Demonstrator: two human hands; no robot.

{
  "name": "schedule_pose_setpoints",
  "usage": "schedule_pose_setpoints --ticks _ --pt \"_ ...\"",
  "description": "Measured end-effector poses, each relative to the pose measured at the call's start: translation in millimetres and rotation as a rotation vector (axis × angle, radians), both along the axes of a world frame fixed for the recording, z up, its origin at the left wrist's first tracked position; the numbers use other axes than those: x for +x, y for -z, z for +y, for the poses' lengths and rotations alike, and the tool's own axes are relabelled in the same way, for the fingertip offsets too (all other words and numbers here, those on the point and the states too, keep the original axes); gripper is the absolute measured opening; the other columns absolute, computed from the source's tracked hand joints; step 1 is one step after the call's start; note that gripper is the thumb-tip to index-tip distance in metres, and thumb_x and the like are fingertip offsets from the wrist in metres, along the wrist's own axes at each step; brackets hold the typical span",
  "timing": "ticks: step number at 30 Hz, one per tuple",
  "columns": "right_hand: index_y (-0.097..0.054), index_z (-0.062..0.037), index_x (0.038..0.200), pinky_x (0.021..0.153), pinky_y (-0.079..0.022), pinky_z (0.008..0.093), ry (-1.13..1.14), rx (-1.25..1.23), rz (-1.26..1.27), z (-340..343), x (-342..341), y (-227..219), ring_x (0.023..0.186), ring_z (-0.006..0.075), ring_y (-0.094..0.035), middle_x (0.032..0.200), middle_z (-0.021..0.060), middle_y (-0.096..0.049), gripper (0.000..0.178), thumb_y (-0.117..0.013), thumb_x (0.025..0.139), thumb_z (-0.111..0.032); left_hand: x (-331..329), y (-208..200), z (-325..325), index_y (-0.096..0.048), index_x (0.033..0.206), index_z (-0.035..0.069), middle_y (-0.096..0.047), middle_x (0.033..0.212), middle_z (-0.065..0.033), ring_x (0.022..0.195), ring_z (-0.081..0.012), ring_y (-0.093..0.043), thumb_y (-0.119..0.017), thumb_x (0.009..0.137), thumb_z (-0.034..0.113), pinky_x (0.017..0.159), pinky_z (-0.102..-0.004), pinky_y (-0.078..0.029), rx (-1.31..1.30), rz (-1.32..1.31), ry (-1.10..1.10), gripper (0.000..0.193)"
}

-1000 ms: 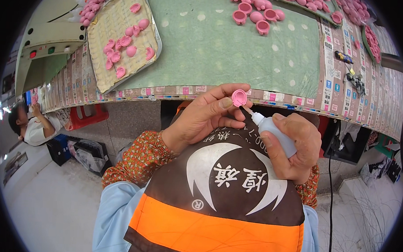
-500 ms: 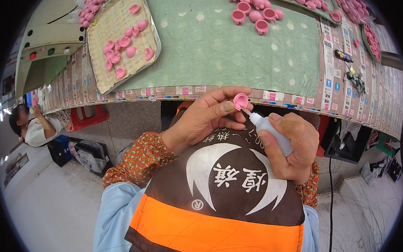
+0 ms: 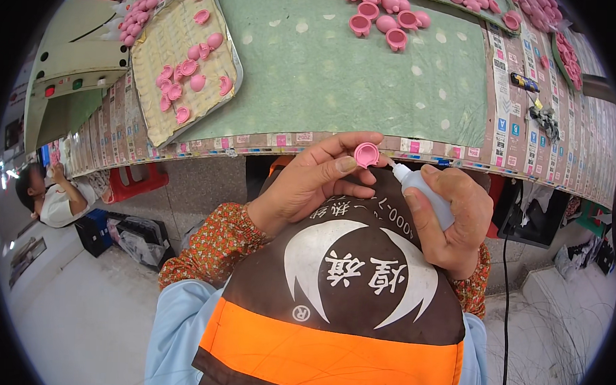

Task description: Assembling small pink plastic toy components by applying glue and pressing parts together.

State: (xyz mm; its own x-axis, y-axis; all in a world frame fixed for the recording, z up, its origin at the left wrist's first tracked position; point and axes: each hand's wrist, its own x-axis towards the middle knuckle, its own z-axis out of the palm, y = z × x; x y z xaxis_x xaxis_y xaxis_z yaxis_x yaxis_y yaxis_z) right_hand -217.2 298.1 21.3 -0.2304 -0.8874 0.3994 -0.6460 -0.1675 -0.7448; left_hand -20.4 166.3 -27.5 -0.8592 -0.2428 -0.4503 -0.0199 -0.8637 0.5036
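Note:
Just in front of the table edge, my left hand (image 3: 323, 174) pinches a small pink plastic cup-shaped part (image 3: 367, 154) between thumb and fingers, its hollow side facing up. My right hand (image 3: 456, 215) grips a whitish squeeze bottle (image 3: 426, 196) with a narrow nozzle. The nozzle tip points at the pink part, a little to its right and apart from it. Several similar pink parts (image 3: 396, 39) lie in a group on the green cloth beyond my hands, some hollow side up, others domed side up.
A tray with a cream lining (image 3: 146, 71) holds loose pink parts at the left, beside a beige machine (image 3: 82, 62). Green spotted cloth (image 3: 345, 92) covers the table's middle. More pink parts fill trays at the far right, near a dark tube (image 3: 525, 82). Another person (image 3: 57, 194) is at far left.
The bottle has drawn back to the right, so its nozzle no longer meets the pink part. The pink part has turned slightly in my left fingers.

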Motion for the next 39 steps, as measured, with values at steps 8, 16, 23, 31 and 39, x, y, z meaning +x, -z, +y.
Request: schedule_pose_setpoints --ticks 8,16,23,31,39 --pt "-0.067 0.0026 0.1 0.052 -0.046 0.036 -0.017 0.033 -0.001 6.0 0.6 2.9 0.058 0.0278 -0.062 0.072 0.0125 -0.062 0.029 -0.082 0.075 -0.002 2.3 8.7 1.6 -0.038 0.153 0.004 -0.056 0.14 -0.019 0.11 -0.0189 -0.067 -0.056 0.106 0.018 0.095 -0.0366 -0.061 0.029 0.026 -0.069 0.052" --pt "-0.066 0.0012 0.101 0.05 -0.044 0.0351 -0.011 0.011 -0.066 7.4 4.6 5.5 0.055 0.026 -0.06 0.07 0.0113 -0.06 0.03 -0.082 0.076 -0.003 0.9 10.4 1.6 -0.036 0.154 0.003 -0.052 0.145 -0.0216 0.113 -0.0213 -0.066 -0.056 0.106 0.017 0.097 -0.0386 -0.061 0.062 0.027 -0.096 0.054" --pt "-0.066 0.0012 0.102 0.049 -0.043 0.0351 -0.03 -0.008 -0.101 7.5 7.1 11.0 0.054 0.0261 -0.059 0.07 0.0113 -0.061 0.032 -0.083 0.075 -0.003 0.6 10.2 2.6 -0.039 0.151 0.006 -0.051 0.147 -0.0214 0.113 -0.0211 -0.066 -0.057 0.104 0.013 0.096 -0.0377 -0.061 0.055 0.041 -0.116 0.051" --pt "-0.066 0.0014 0.101 0.05 -0.044 0.0363 -0.045 0.006 -0.111 7.4 9.9 13.5 0.055 0.027 -0.06 0.071 0.012 -0.061 0.031 -0.082 0.075 -0.003 0.4 11.3 4.5 -0.045 0.145 0.006 -0.052 0.146 -0.0204 0.112 -0.0199 -0.066 -0.06 0.103 0.011 0.094 -0.0361 -0.062 0.011 0.037 -0.123 0.045" --pt "-0.066 0.0014 0.101 0.051 -0.045 0.0363 -0.034 0.003 -0.049 6.6 6.7 11.4 0.057 0.0268 -0.061 0.072 0.012 -0.062 0.031 -0.083 0.075 -0.003 0.1 8.4 4.8 -0.046 0.144 0.006 -0.054 0.144 -0.0195 0.111 -0.0201 -0.068 -0.059 0.103 0.012 0.093 -0.0368 -0.062 0.013 0.021 -0.139 0.044"
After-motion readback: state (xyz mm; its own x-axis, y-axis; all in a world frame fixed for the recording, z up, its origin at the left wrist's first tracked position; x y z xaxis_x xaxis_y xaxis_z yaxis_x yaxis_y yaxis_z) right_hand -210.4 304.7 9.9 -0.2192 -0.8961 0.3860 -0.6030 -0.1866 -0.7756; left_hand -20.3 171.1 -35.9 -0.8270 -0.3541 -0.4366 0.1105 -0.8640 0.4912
